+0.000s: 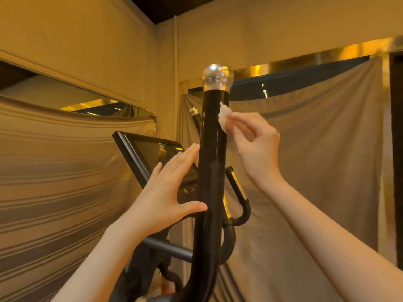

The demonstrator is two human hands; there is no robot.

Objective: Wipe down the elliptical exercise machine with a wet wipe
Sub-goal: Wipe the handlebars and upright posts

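Note:
The elliptical's tall black handlebar (212,162) rises through the middle of the view, capped by a shiny chrome knob (217,77). My right hand (255,147) pinches a small white wet wipe (224,117) and holds it against the bar's right side just below the knob. My left hand (168,190) lies flat with straight fingers against the bar's left side, thumb touching the bar lower down. The machine's dark console screen (152,155) sits behind my left hand.
A short black grip with a metal strip (237,192) branches off to the right of the bar. A second handlebar tip (194,112) shows further back. Draped beige cloths (316,149) and mirrors cover the walls on both sides.

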